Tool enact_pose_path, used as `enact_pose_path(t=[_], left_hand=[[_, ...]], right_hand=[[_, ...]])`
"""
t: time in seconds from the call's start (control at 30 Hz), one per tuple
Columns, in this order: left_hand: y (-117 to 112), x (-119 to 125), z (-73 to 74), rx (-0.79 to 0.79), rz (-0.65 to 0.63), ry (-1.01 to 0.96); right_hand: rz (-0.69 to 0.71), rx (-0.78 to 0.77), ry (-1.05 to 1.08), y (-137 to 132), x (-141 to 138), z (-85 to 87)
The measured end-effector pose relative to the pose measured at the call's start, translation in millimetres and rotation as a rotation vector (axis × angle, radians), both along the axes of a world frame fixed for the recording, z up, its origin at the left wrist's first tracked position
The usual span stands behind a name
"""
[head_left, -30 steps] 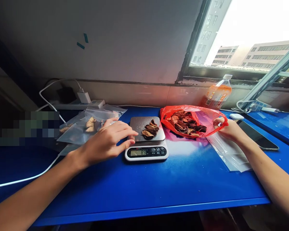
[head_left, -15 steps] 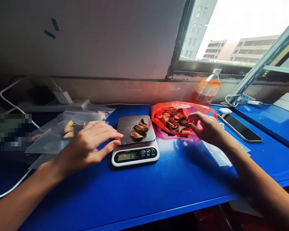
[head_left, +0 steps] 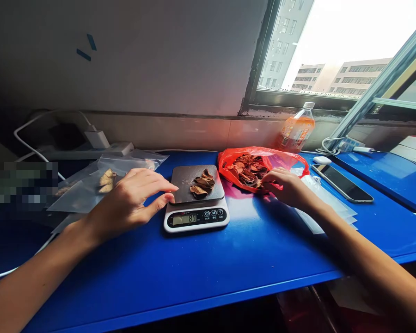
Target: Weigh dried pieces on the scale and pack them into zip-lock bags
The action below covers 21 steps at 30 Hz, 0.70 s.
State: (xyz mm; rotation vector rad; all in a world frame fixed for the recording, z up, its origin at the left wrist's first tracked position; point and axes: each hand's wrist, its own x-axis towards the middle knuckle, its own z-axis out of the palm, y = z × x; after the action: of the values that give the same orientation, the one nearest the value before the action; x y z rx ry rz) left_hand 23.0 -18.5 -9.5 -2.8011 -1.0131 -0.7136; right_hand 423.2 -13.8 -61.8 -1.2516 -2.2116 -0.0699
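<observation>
Surface (head_left: 208, 263) carries an open red bag (head_left: 225, 165) and, just left of it, a scale (head_left: 197, 218). Right grip (head_left: 290, 186), nearer the bag, has fingers bunched at its right side, any hold hidden; left grip (head_left: 135, 194), empty, finger and thumb parted, is by the scale's left edge. Dark dried slices (head_left: 246, 170) heap leftward of the right grip; a small pile (head_left: 203, 184) slants far-right on the scale.

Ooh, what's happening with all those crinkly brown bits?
A person has a few dried brown slices on a small scale; its display seems to read 8.9. Their right hand is at the open red bag, which holds more slices; I can't tell whether it's gripping any. Their left hand, thumb and fingers apart, is by the scale's left edge.
</observation>
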Motion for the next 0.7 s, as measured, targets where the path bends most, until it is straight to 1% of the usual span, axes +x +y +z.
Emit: enact_pose_path(t=[0.07, 0.1, 0.27, 0.33, 0.4, 0.43, 0.5, 0.57, 0.63, 0.7], left_hand=[[-1, 0, 0.6, 0.012, -0.01, 0.012], [-2, 0, 0.7, 0.017, -0.02, 0.017], [-1, -1, -1.8, 0.016, -0.049, 0.027], [-2, 4, -3.1, 0.003, -0.004, 0.001], [-5, 12, -3.7, -0.011, 0.108, -0.062], [-7, 17, -3.7, -0.014, 0.174, -0.093], [-11, 28, -3.4, -0.01, 0.278, -0.116], [-15, 37, -3.4, 0.013, 0.312, -0.089], [-18, 44, -4.5, 0.044, 0.263, -0.049], [-20, 48, -6.8, 0.075, 0.168, -0.02]], right_hand=[[-0.031, -0.004, 0.1, -2, -1, 4.0], [-0.05, -0.036, 0.182, -3, -1, 6.2], [-0.149, -0.3, 0.751, -5, -2, 12.3], [-0.143, -0.354, 0.922, -3, -2, 10.7], [-0.111, -0.398, 1.016, -2, -4, 8.2], [-0.097, -0.409, 1.023, -2, -6, 7.4], [-0.08, -0.375, 0.946, -4, -12, 8.7], [-0.087, -0.234, 0.771, -10, -21, 15.0], [-0.093, -0.012, 0.551, -19, -34, 26.4], [-0.062, 0.208, 0.356, -28, -50, 40.0]])
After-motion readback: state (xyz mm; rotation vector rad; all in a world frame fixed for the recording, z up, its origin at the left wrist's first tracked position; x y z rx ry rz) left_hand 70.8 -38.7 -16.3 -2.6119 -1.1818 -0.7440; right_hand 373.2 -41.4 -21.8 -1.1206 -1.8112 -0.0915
